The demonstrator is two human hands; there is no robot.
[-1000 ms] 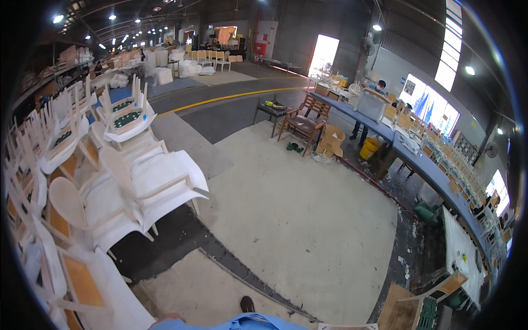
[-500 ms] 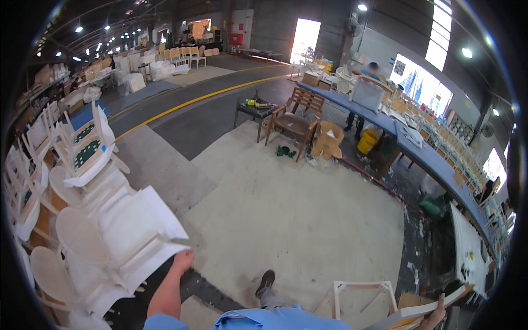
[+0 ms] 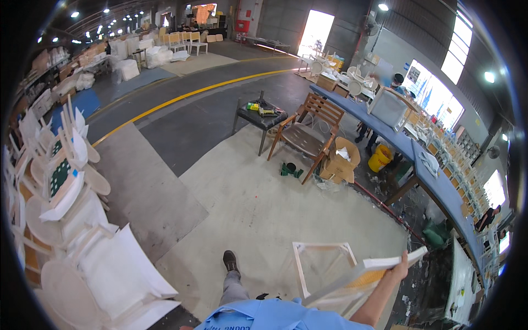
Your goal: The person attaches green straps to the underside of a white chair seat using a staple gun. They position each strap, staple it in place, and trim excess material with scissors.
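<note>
My right hand (image 3: 400,267) is closed round the upper rail of a pale wooden chair (image 3: 360,269) at the lower right. A tan woven panel shows inside the chair's white-edged frame. Beyond it a pale rectangular frame with legs (image 3: 322,246) juts forward, seemingly part of the same chair. My left hand is out of sight; only a sliver of skin shows at the lower edge. At the lower left stand several pale chairs with round backs (image 3: 69,291) and white sheets (image 3: 129,269) over them, the nearest things on that side.
A brown wooden armchair (image 3: 305,140) stands ahead, beside a black stool (image 3: 261,118) with tools on it. Near it are a cardboard box (image 3: 338,165) and a yellow bucket (image 3: 379,158). A long blue-topped table (image 3: 407,147) runs along the right, with a person (image 3: 388,91) behind it.
My left hand has let go of the white sheet edge and dropped out of view. The chair in my right hand has come up and further into view. My view has turned right.
</note>
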